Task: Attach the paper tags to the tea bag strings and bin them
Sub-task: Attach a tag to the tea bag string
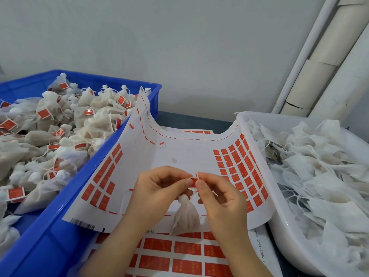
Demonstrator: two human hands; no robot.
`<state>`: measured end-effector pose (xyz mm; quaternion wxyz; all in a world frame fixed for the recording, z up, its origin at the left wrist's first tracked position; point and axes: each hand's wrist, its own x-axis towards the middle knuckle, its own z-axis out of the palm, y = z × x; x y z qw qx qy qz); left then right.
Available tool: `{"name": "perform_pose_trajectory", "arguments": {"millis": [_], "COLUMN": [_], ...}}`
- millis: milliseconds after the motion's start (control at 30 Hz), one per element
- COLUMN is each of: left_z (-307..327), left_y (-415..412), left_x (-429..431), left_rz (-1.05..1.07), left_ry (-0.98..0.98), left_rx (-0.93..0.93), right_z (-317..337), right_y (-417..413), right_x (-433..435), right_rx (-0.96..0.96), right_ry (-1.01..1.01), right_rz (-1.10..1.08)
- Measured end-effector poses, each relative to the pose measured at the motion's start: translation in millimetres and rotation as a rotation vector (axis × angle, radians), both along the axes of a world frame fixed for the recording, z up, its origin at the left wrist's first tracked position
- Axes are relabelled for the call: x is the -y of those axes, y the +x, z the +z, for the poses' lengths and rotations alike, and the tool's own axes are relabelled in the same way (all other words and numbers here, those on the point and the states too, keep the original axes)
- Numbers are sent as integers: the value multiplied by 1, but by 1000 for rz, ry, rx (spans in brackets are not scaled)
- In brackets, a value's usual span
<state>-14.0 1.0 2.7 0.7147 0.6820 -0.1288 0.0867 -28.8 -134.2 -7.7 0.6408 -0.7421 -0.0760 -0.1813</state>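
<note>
A small red paper tag (194, 182) is pinched between the fingertips of my left hand (159, 188) and my right hand (219, 198), held above the curled sticker sheet (179, 154). A white tea bag (186, 215) hangs just below the tag, its knotted top between my two hands. Rows of red tags remain on the sheet's left and right sides; its middle is bare backing. A second sheet of red tags (187, 254) lies flat underneath.
A blue crate (50, 242) on the left holds several tea bags with red tags. A white tub (287, 228) on the right is piled with untagged white tea bags. Pale pipes (319, 56) run up the wall at the back right.
</note>
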Motion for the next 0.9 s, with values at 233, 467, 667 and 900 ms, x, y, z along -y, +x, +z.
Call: {"name": "perform_pose_trajectory", "arguments": {"millis": [233, 467, 667, 900], "left_z": [-3, -1, -2, -2], "left_y": [0, -2, 0, 1], "left_x": [0, 0, 0, 1], "left_rz": [-29, 17, -5, 19], "left_ry": [135, 149, 118, 55], "left_rx": [34, 43, 39, 45], "right_z": [-4, -3, -4, -3], "right_y": [1, -2, -1, 3], "right_x": [-2, -4, -4, 2], "right_rx": [106, 110, 184, -90], "right_ry": [-157, -108, -166, -38], "right_rz": [-43, -53, -48, 127]}}
